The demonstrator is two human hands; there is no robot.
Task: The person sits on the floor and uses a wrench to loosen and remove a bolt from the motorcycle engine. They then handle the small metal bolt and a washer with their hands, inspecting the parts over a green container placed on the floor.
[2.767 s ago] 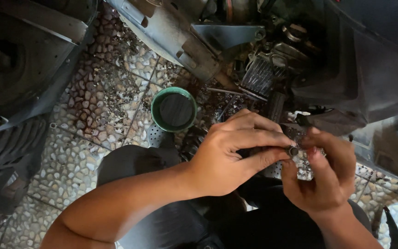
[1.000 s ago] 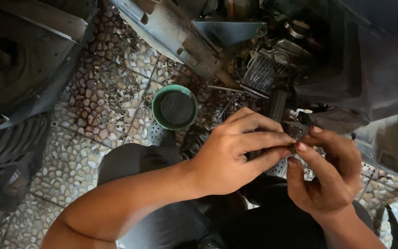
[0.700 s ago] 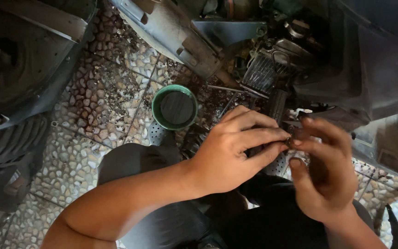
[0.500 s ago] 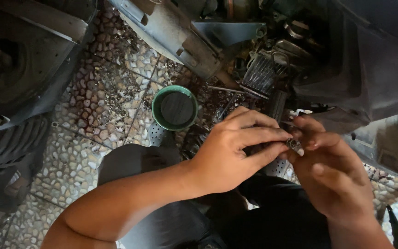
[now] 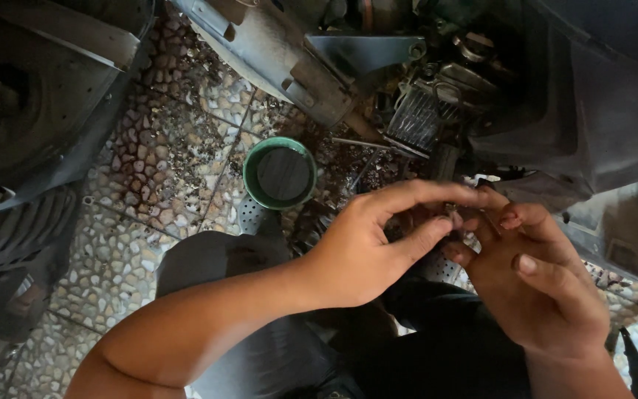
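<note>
Small metal part [image 5: 453, 214], dull grey and greasy, pinched between left hand [image 5: 367, 247] thumb and forefinger, just below finned engine block [image 5: 416, 118]. Right hand [image 5: 533, 284] now slid lower than half a second ago, fingers loosened beside the part, touching the left fingertips. Green round tin [image 5: 280, 174] resting on pebbled, oil-speckled floor [image 5: 164, 170].

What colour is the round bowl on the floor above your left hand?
Green rim, dark inside: the bowl, clearest in the head view.

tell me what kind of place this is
Probably a small motorbike repair spot: a grimy finned metal engine with grey body panels, an oil-stained pebble-tile floor, and a round green tin bowl.
</note>
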